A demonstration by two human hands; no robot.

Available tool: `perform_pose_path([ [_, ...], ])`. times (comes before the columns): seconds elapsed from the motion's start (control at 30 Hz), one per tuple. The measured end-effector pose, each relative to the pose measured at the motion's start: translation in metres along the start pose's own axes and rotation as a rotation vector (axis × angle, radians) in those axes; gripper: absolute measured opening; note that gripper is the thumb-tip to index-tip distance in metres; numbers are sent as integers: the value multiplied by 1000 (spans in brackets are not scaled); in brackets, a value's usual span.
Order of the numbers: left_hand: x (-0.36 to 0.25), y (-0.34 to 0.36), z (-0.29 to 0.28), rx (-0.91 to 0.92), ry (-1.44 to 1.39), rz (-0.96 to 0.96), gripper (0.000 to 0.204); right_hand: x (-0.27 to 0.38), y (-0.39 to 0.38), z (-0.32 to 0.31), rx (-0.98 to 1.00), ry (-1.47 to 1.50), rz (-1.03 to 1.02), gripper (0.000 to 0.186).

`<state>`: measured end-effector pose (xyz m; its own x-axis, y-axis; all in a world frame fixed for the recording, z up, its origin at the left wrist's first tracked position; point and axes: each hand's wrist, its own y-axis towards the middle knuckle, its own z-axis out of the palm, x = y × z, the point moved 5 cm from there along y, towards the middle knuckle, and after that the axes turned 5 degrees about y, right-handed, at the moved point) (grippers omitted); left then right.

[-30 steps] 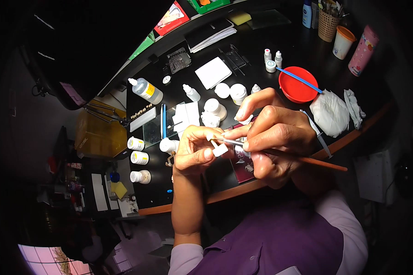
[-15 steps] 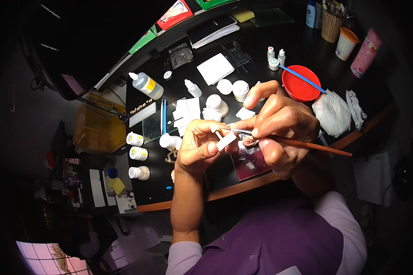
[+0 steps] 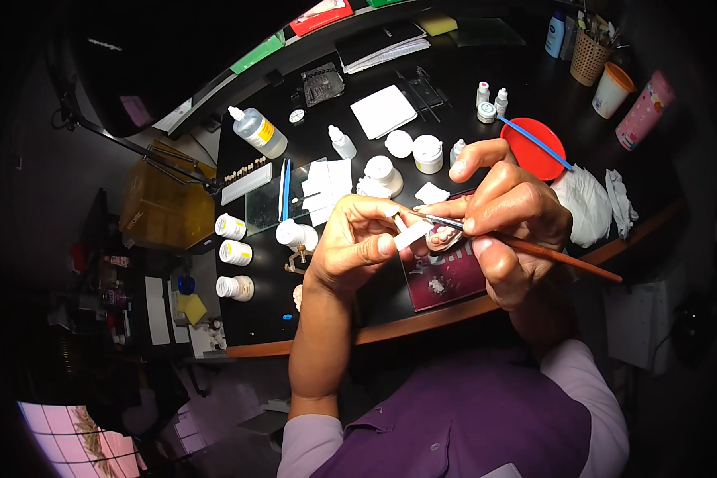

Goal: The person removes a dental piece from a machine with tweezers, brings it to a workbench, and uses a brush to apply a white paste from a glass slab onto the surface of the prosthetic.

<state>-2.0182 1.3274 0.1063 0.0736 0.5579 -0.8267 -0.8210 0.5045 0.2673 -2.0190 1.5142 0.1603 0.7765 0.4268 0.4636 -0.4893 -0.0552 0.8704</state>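
Observation:
My left hand (image 3: pixel 358 247) is closed, with thumb and fingers pinching a small pale piece (image 3: pixel 393 213) and a white rectangular piece (image 3: pixel 412 235) beside it. Which fingers bear on which piece is partly hidden. In my right hand (image 3: pixel 511 219) is a fine brush (image 3: pixel 562 254) with a reddish-brown wooden handle, gripped near its metal collar. Its tip reaches left to the small pale piece and seems to touch it. Just beyond the white piece, partly covered by my fingers, shows a pinkish dental cast (image 3: pixel 444 238) above a maroon board (image 3: pixel 454 285).
Small white jars (image 3: pixel 236 253) line the left. Farther back stand a squeeze bottle (image 3: pixel 258 133), a dropper bottle (image 3: pixel 342 142) and a white pad (image 3: pixel 383 111). To the right are a red bowl (image 3: pixel 531 163) with a blue stick across it and crumpled white tissue (image 3: pixel 583 209).
The whole view has shifted slightly, and more of the dental cast shows between my hands. Both hands keep their holds, with the brush tip still at the small pale piece.

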Motion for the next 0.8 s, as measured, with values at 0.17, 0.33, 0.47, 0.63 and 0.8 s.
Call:
perform_pose_path([
  [0.17, 3, 0, -4, -2, -11, -2, 38, -2, -2, -1, 100, -10, 34, 10],
  [0.33, 3, 0, -3, 2, -16, 6, 34, -4, -3, 0, 52, 13, 52, 13],
  [0.47, 1, 0, -1, 8, -40, -7, 33, -2, -2, -2, 63, -6, 59, 16],
  [0.63, -2, 1, 2, -12, -56, -15, 33, -1, -3, -5, 103, -71, 51, 18],
  [0.8, -3, -1, 1, -44, -26, -33, 33, -1, -6, 0, 14, 17, 118, 15],
])
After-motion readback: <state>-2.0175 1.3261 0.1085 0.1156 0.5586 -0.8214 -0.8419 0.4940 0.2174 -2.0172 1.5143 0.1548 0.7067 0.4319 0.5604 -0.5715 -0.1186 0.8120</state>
